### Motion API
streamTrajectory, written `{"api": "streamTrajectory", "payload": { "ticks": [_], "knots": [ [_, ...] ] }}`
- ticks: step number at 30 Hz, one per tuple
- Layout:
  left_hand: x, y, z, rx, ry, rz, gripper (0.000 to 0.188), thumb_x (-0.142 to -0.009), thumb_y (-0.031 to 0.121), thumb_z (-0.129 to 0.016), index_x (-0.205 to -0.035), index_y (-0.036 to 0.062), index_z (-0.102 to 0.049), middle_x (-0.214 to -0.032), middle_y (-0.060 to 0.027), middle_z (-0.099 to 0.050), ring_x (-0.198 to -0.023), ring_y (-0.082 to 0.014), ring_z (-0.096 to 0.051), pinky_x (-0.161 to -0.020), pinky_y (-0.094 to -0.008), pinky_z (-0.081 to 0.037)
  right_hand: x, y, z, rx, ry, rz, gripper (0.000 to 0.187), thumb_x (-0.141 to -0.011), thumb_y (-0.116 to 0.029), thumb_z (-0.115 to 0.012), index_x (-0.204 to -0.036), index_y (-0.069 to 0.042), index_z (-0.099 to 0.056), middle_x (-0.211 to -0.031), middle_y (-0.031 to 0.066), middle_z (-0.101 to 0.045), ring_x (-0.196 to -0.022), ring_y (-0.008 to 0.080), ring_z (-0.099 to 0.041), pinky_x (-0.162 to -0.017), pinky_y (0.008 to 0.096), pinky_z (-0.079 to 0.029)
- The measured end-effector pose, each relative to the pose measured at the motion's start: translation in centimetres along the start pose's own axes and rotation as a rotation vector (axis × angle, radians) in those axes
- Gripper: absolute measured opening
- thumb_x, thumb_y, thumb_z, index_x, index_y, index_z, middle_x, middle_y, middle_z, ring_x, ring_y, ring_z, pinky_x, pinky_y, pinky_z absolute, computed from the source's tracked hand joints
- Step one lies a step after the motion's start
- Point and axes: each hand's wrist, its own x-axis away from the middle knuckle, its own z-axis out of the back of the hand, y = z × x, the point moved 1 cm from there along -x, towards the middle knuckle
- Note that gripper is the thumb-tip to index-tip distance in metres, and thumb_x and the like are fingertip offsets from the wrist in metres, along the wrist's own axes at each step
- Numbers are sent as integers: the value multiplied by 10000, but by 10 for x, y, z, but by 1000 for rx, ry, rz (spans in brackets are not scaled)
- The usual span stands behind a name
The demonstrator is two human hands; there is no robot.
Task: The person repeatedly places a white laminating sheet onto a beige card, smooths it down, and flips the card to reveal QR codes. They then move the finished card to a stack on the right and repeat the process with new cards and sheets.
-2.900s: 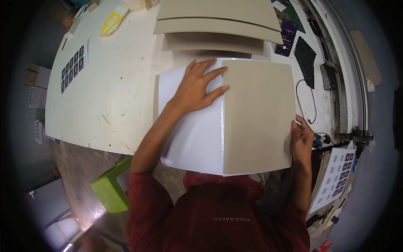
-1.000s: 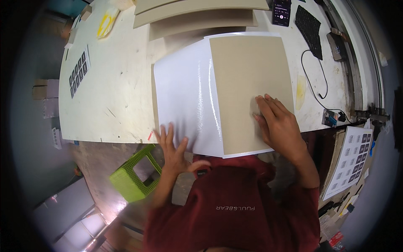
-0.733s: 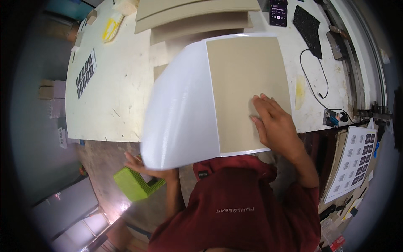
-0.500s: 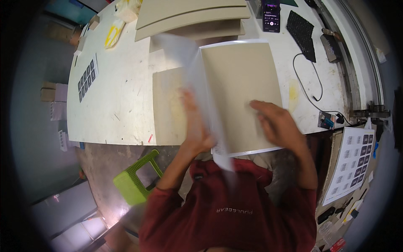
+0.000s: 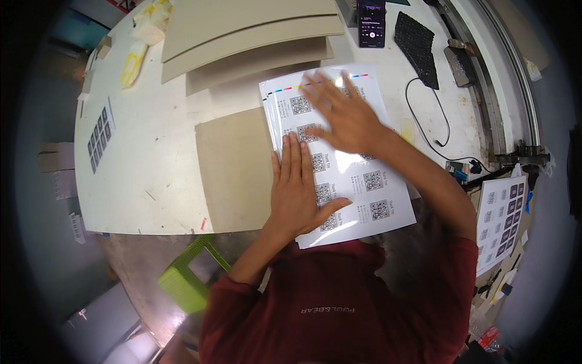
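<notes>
A glossy white sheet (image 5: 351, 173) printed with rows of square black codes lies in front of me, reaching past the table's near edge. My left hand (image 5: 297, 194) rests flat along its left side, fingers together and pointing away, thumb stretched to the right. Over the far half of the sheet is my right hand (image 5: 344, 118), fingers spread and slightly blurred; whether it presses on the surface I cannot tell. Whatever is under the sheet is hidden. A plain beige board (image 5: 233, 170) lies on the left, its right side meeting the sheet.
Large beige boards (image 5: 248, 21) are stacked at the far side. A phone (image 5: 371, 24), a black textured piece (image 5: 416, 48) and a thin cable (image 5: 418, 115) lie far right. A printed label sheet (image 5: 100, 136) lies left. A green stool (image 5: 188, 279) stands below the table's near edge.
The sheet, held up and bent by my left hand, has come down flat with its printed side up, covering the beige surface. My right hand has moved up and left onto its far half.
</notes>
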Motion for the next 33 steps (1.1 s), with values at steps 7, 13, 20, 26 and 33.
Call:
{"api": "streamTrajectory", "payload": {
  "ticks": [7,13,20,26,33],
  "knots": [
    [4,-7,-6,80,43,53,1165,-845,635,-634,-1519,-160,-112,-1562,-438,-68,-1486,-558,-56,-1159,-675,-71,107,-76,49,-339,-454,45,835,-930,-617,-541,-1510,-38,-382,-1609,170,-297,-1517,314,-230,-1206,593,-162],
    [1,-3,-1,-12,-11,25,1180,-856,727,-551,-1517,-155,-129,-1572,-418,-77,-1482,-561,-66,-1166,-665,-80,34,32,23,59,-74,-137,903,-928,-652,-517,-1514,14,-349,-1603,197,-296,-1513,331,-230,-1205,609,-118],
    [-7,7,0,-144,-15,97,1150,-860,654,-623,-1490,-188,-156,-1553,-441,-96,-1475,-569,-92,-1158,-672,-107,126,-44,46,-150,-215,-309,889,-910,-642,-556,-1507,-8,-378,-1608,267,-233,-1509,424,-192,-1153,699,-105],
    [-35,0,-4,-288,52,117,1071,-901,612,-594,-1475,-200,-198,-1556,-424,-143,-1493,-525,-91,-1178,-643,-85,161,-66,54,-244,-235,-312,767,-929,-608,-548,-1484,-86,-461,-1604,158,-323,-1508,380,-217,-1167,683,-103],
    [-98,-64,21,-156,149,295,961,-996,617,-394,-1507,-167,-175,-1589,-362,-153,-1525,-448,-26,-1218,-560,-6,160,-67,57,-250,-191,-305,787,-915,-583,-589,-1489,-63,-448,-1608,187,-304,-1503,398,-225,-1163,689,-76]
  ]
}}
